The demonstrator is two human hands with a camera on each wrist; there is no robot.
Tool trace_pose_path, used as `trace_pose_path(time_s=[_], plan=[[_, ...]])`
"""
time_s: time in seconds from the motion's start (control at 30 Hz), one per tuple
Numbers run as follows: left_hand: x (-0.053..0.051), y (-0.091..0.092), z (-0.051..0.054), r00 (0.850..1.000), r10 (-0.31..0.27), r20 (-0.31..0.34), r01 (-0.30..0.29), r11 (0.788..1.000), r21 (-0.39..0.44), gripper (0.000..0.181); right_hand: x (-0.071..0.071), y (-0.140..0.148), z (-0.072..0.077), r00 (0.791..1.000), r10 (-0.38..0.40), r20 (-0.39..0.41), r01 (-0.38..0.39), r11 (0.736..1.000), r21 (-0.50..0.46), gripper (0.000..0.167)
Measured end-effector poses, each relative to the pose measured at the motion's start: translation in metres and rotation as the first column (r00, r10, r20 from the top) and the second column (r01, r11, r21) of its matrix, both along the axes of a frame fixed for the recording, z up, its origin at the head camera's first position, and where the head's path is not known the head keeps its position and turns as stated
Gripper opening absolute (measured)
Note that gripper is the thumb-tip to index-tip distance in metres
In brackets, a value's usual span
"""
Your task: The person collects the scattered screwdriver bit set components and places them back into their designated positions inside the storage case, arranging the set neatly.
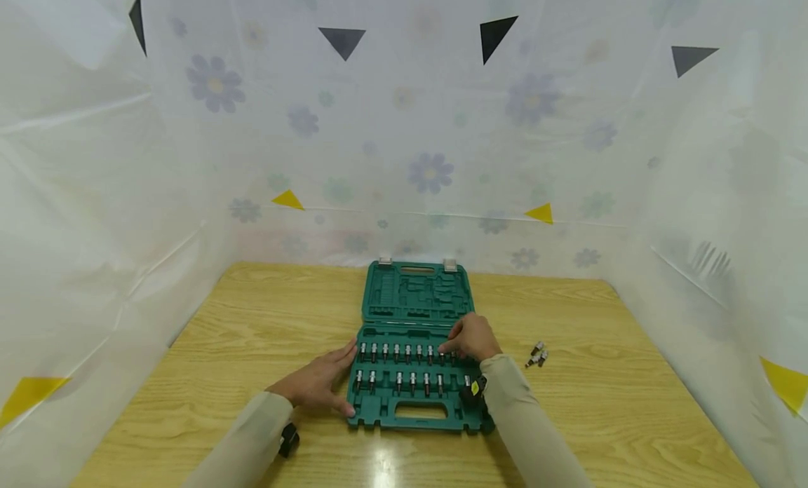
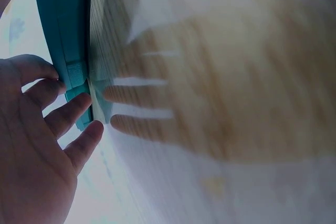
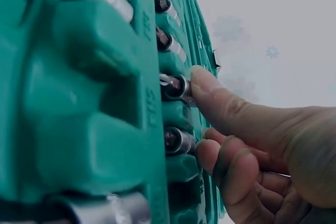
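Note:
A green tool case [image 1: 372,407] lies unfolded on the table, its lower half holding two rows of silver bit sockets [image 1: 396,350] with dark tips. My left hand [image 1: 318,379] rests at the case's left edge, fingers spread; in the left wrist view its fingertips touch the green side wall [image 2: 68,35]. Over the right end of the upper row is my right hand [image 1: 475,337]. In the right wrist view its thumb [image 3: 215,95] presses against a bit socket [image 3: 184,88] lying in its slot. The other fingers curl below, near a neighbouring socket [image 3: 181,141]; their contact is partly hidden.
Several loose bit sockets [image 1: 537,355] lie on the wooden table [image 1: 587,404] to the right of the case. The case's lid half [image 1: 416,292] is folded back toward the flower-patterned curtain [image 1: 429,123], which encloses the table at the back and sides.

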State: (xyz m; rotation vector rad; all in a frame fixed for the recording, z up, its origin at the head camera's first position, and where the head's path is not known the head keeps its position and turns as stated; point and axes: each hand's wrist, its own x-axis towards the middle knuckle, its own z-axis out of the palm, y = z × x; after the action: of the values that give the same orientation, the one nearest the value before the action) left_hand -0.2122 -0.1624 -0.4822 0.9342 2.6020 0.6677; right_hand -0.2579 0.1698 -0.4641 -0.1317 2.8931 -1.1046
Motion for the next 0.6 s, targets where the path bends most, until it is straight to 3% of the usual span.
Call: trace_pose_path(time_s=[0.33, 0.6], plan=[[0.0007, 0.0003, -0.0011, 1.0, 0.006, 0.008, -0.006, 1.0, 0.0, 0.118, -0.0073, -0.0002, 0.0001, 0.999, 0.005, 0.046, -0.007, 0.999, 0.034, 0.024], [0.0005, 0.0, -0.001, 1.0, 0.001, 0.006, -0.001, 1.0, -0.002, 0.117, -0.0071, -0.0025, -0.0012, 0.999, 0.014, 0.035, -0.015, 0.999, 0.038, 0.025]])
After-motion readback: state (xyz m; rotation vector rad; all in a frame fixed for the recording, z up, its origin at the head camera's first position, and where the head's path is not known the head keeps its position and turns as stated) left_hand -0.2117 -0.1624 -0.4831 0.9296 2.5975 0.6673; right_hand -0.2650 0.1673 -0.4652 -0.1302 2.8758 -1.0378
